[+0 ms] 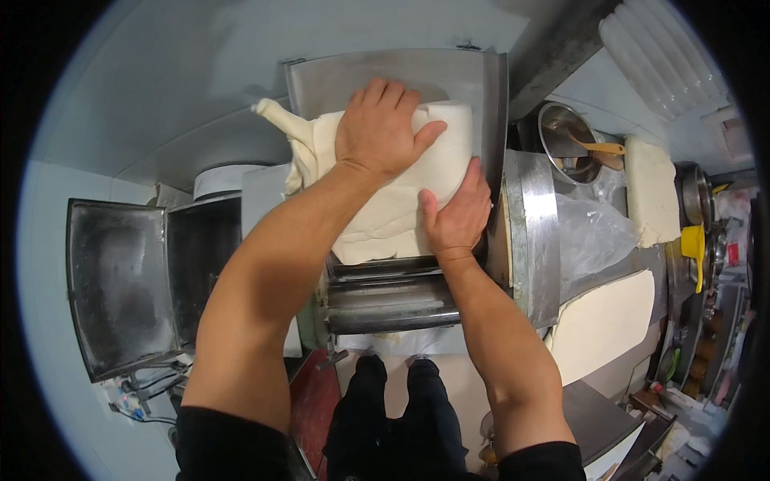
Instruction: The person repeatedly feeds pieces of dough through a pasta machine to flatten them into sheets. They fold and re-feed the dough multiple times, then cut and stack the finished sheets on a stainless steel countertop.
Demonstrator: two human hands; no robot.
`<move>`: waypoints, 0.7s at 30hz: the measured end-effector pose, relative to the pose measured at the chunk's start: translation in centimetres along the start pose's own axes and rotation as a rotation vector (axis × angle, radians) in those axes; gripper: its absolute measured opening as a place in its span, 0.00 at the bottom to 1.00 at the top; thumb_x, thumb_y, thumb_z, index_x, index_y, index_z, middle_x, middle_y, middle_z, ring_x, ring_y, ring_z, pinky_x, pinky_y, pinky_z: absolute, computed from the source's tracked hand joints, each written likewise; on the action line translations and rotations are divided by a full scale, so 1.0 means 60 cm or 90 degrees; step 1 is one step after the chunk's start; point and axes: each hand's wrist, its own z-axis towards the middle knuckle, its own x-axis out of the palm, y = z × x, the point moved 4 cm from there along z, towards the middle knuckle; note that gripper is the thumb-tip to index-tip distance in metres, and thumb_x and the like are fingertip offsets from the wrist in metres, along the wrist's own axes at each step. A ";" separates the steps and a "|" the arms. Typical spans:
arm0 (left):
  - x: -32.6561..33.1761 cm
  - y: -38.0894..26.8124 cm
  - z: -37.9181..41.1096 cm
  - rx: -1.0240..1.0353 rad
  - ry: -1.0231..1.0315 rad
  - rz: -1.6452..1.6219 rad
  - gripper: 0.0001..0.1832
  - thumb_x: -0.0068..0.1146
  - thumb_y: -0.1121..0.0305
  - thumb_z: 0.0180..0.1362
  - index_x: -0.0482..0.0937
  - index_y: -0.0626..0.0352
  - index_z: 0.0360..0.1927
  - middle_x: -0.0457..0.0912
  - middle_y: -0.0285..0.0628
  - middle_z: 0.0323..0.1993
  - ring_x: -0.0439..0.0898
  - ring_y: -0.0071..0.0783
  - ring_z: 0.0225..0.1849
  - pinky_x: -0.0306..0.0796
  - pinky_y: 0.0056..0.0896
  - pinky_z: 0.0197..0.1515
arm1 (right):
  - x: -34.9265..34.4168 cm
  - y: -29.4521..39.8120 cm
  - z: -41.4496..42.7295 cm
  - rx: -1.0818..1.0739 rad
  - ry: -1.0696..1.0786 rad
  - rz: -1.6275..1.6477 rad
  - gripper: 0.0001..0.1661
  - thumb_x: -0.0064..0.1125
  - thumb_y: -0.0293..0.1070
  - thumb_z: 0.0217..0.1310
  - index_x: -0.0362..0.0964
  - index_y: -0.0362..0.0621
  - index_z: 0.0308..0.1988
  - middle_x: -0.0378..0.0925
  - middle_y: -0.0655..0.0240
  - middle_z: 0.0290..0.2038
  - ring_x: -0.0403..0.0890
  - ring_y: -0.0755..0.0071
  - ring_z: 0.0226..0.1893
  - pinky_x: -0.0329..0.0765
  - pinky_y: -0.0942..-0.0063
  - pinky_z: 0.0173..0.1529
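Note:
A thick, folded sheet of pale dough [385,210] lies on the metal feed tray [337,78] of a dough sheeter, above its steel rollers [391,300]. A twisted end of the dough sticks out at the upper left. My left hand [379,129] rests flat on top of the dough, fingers pointing away from me and thumb out to the right. Lower down, my right hand [460,213] lies against the dough's right edge, thumb apart from the fingers. Neither hand is closed around the dough.
On the right stand a steel bowl [568,144] with a wooden-handled utensil, a clear plastic bag [592,234], a dough block [651,189], a flat dough sheet [604,324] and a yellow scoop [693,243]. An open metal box [120,288] and cables [147,397] are at left.

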 end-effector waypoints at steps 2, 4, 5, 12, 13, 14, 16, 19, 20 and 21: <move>0.023 0.001 -0.001 -0.022 0.032 0.015 0.24 0.52 0.47 0.55 0.80 0.61 0.37 0.78 0.45 0.38 0.73 0.46 0.45 0.68 0.45 0.46 | 0.005 -0.006 0.018 -0.003 0.006 0.012 0.52 0.63 0.52 0.51 0.48 0.34 0.64 0.62 0.46 0.58 0.64 0.42 0.53 0.62 0.54 0.57; 0.030 0.005 0.032 -0.010 0.044 -0.014 0.24 0.50 0.47 0.57 0.82 0.61 0.30 0.79 0.45 0.31 0.74 0.46 0.41 0.69 0.45 0.44 | -0.007 -0.014 0.014 -0.041 -0.022 0.028 0.52 0.66 0.49 0.49 0.48 0.35 0.64 0.62 0.45 0.57 0.65 0.43 0.52 0.62 0.54 0.57; 0.031 0.009 0.053 -0.020 0.115 -0.008 0.24 0.50 0.47 0.57 0.81 0.60 0.28 0.78 0.46 0.28 0.74 0.46 0.40 0.69 0.45 0.43 | -0.011 -0.024 0.016 -0.019 0.015 0.071 0.52 0.67 0.47 0.49 0.48 0.35 0.64 0.62 0.45 0.56 0.65 0.43 0.52 0.62 0.54 0.57; 0.071 -0.027 -0.011 -0.015 0.147 -0.064 0.22 0.50 0.52 0.57 0.75 0.60 0.17 0.74 0.46 0.21 0.71 0.47 0.32 0.66 0.46 0.35 | -0.054 -0.039 -0.043 0.120 0.200 0.209 0.49 0.69 0.33 0.45 0.51 0.35 0.63 0.65 0.45 0.51 0.66 0.42 0.51 0.64 0.56 0.57; 0.070 -0.028 -0.015 0.004 0.148 -0.060 0.22 0.51 0.54 0.57 0.74 0.60 0.17 0.74 0.45 0.21 0.71 0.47 0.31 0.65 0.47 0.34 | -0.066 -0.031 -0.064 0.125 0.181 0.211 0.50 0.68 0.31 0.45 0.49 0.34 0.63 0.65 0.44 0.51 0.65 0.41 0.53 0.64 0.56 0.58; 0.072 -0.030 -0.021 0.026 0.125 -0.069 0.20 0.51 0.56 0.56 0.74 0.60 0.17 0.74 0.45 0.21 0.70 0.46 0.30 0.65 0.46 0.34 | -0.096 -0.009 -0.084 0.063 0.155 0.175 0.47 0.66 0.28 0.45 0.52 0.34 0.63 0.65 0.43 0.54 0.65 0.41 0.55 0.64 0.56 0.58; 0.074 -0.040 -0.045 0.062 0.083 -0.093 0.16 0.52 0.59 0.54 0.72 0.59 0.17 0.72 0.43 0.20 0.69 0.45 0.30 0.64 0.45 0.33 | -0.136 0.007 -0.173 -0.061 0.192 0.268 0.33 0.65 0.23 0.43 0.65 0.33 0.52 0.71 0.49 0.50 0.72 0.42 0.51 0.70 0.55 0.55; 0.083 -0.060 -0.061 0.075 0.088 -0.084 0.10 0.52 0.65 0.50 0.71 0.57 0.18 0.70 0.41 0.20 0.69 0.43 0.28 0.62 0.43 0.32 | -0.089 0.001 -0.363 0.135 0.490 0.507 0.22 0.62 0.24 0.46 0.71 0.37 0.45 0.77 0.59 0.37 0.80 0.55 0.36 0.76 0.64 0.44; 0.083 -0.066 -0.063 0.080 0.090 -0.081 0.09 0.52 0.66 0.48 0.71 0.56 0.17 0.70 0.41 0.20 0.68 0.43 0.28 0.62 0.42 0.31 | -0.027 -0.026 -0.419 0.233 0.667 0.594 0.18 0.60 0.23 0.50 0.71 0.36 0.44 0.77 0.60 0.37 0.80 0.59 0.38 0.76 0.65 0.44; 0.087 -0.076 -0.064 0.086 0.091 -0.080 0.08 0.52 0.66 0.47 0.70 0.56 0.17 0.69 0.40 0.20 0.68 0.42 0.27 0.61 0.41 0.30 | 0.047 -0.061 -0.493 0.332 0.843 0.675 0.14 0.57 0.23 0.54 0.72 0.36 0.44 0.77 0.61 0.38 0.80 0.62 0.39 0.76 0.66 0.45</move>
